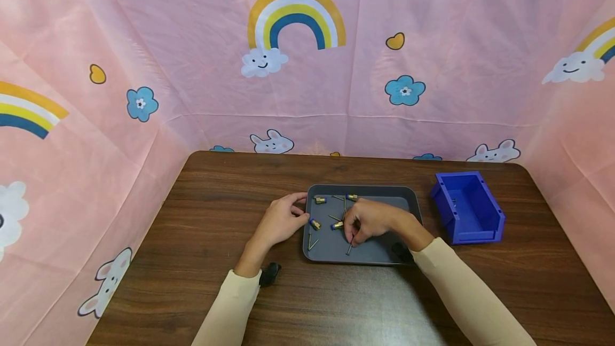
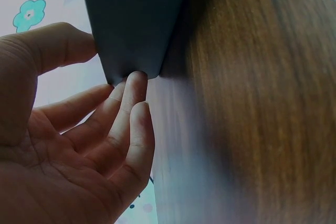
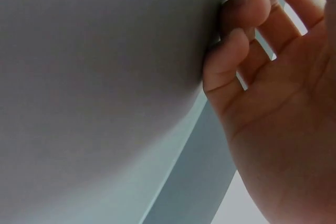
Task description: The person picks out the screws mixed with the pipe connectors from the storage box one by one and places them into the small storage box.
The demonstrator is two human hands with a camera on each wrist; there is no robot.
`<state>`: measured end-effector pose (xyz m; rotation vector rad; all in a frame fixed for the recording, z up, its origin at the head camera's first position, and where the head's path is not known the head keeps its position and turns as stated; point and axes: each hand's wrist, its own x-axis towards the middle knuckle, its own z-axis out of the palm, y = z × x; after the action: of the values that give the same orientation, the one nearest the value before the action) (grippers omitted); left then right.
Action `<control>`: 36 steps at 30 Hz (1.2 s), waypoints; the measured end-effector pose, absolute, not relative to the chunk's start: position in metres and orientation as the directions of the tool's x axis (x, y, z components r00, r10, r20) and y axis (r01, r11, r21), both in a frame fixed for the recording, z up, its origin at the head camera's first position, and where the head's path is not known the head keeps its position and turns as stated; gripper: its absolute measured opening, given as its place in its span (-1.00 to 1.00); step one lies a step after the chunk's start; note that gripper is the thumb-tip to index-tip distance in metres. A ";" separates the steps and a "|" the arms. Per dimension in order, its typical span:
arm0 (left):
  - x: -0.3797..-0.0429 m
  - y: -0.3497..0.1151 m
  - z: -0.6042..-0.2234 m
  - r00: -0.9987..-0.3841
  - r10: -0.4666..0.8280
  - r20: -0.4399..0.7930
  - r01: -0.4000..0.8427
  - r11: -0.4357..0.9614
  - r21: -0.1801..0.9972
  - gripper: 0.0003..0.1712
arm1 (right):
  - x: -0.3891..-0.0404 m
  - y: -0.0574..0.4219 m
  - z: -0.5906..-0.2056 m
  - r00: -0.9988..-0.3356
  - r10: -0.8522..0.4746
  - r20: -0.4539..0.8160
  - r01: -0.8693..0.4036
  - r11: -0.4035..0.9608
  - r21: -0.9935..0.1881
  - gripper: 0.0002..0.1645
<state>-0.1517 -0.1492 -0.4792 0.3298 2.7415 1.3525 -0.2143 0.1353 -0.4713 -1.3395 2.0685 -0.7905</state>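
Note:
A grey tray lies on the table, holding brass fittings with blue collars and several loose screws. My right hand is low inside it, thumb and fingertips pinching a screw near the front. Close by the fingers lies one fitting. At the tray's left side, my left hand touches the rim with loosely bent fingers; the left wrist view shows the fingertips against the outer wall. More fittings and a pair of screws lie along the left part. In the right wrist view the pinched screw is mostly hidden.
Right of the tray stands a blue plastic bin, with a small metal piece inside. The brown wooden table runs back to a pink patterned cloth, which also hangs at both sides.

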 end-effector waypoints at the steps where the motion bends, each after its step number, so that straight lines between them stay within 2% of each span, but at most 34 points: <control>1: -0.152 -0.149 -0.479 -0.975 0.220 0.034 0.161 0.591 0.791 -0.36 | -0.214 0.135 -0.471 -0.351 -0.928 -0.123 -0.608 0.326 -0.724 -0.80; 10: -0.151 -0.149 -0.479 -0.975 0.218 0.037 0.161 0.588 0.793 -0.36 | -0.214 0.136 -0.474 -0.348 -0.930 -0.123 -0.613 0.325 -0.720 -0.80; 22: -0.151 -0.149 -0.480 -0.975 0.217 0.037 0.161 0.587 0.794 -0.36 | -0.215 0.138 -0.473 -0.390 -0.913 -0.123 -0.590 0.350 -0.728 -0.78; 30: -0.151 -0.149 -0.480 -0.976 0.216 0.036 0.160 0.588 0.793 -0.37 | -0.216 0.143 -0.467 -0.411 -0.911 -0.036 -0.612 0.306 -0.729 -0.76; 36: -0.151 -0.148 -0.480 -0.976 0.214 0.039 0.161 0.591 0.790 -0.37 | -0.215 0.151 -0.461 -0.465 -0.885 0.016 -0.602 0.303 -0.739 -0.72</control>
<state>-0.1507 -0.1484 -0.4800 0.3238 2.7482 1.3554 -0.2151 0.1511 -0.4612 -1.3282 2.1807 -0.9759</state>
